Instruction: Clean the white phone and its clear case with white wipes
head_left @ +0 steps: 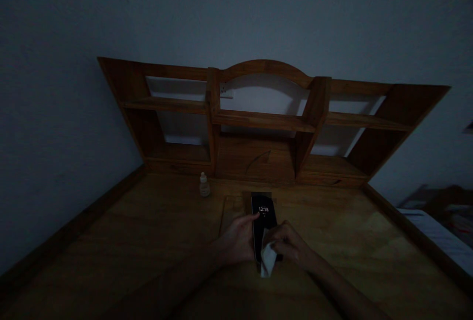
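Note:
A dark smartphone (pixel 263 219) with 12:18 lit on its screen is above the desk in front of me. My left hand (pixel 238 239) grips its left side, the thumb over the edge of the screen. Between the closed fingers of my right hand (pixel 286 243) is a crumpled white cloth (pixel 268 260), pressed against the lower part of the screen. Whether the cloth is fabric or tissue is hard to tell in the dim light. Behind my left hand lies a flat, rectangular thing (pixel 232 205), partly hidden.
A small clear bottle with a pale cap (pixel 204 186) stands on the wooden desk (pixel 148 231), left of the phone. Along the back rises a wooden shelf unit (pixel 258 120) against the wall. A socket (pixel 226 92) shows through it. Raised edges border the desk.

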{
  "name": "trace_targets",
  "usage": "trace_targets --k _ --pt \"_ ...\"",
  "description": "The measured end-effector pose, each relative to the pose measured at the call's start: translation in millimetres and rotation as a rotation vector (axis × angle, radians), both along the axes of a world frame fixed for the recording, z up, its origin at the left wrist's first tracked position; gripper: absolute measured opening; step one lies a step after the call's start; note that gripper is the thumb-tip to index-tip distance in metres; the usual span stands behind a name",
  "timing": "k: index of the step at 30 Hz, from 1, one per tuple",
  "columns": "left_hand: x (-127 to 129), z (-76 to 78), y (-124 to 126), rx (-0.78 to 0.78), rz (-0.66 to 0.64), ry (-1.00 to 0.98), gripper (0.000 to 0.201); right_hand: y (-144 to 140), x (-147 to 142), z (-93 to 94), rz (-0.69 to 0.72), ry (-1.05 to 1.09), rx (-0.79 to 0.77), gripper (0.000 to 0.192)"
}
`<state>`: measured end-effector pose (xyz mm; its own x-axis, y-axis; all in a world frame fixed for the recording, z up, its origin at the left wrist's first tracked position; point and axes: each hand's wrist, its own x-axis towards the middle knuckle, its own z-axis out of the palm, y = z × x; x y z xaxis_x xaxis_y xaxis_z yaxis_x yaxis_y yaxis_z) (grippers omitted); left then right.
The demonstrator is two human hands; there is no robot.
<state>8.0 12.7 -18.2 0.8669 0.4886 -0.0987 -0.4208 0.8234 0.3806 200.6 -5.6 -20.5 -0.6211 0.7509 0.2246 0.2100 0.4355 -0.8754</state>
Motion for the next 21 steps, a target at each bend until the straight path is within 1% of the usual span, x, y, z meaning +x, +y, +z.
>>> trace_targets --k 3,7,13,18,21 --pt "1 2.6 -1 0.0 0.039 0.006 0.032 -2 2 0.0 -0.031 0.028 -0.011 0.043" --pt "1 5.5 -2 -0.042 0.035 0.001 0.029 -4 6 2.1 -0.132 -0.011 0.048 0.045" --pt "3 4.2 -2 -0.027 0.045 -0.044 0.03 -1 10 7.5 -0.125 -0.137 0.166 0.039" --pt "1 5.7 -3 -0.004 0.025 -0.024 0.03 0 17 2.1 -0.231 -0.231 0.308 0.032" --pt "2 5.8 -3 0.001 0.029 0.0 0.03 3 20 3.8 -0.2 -0.265 0.299 0.035"
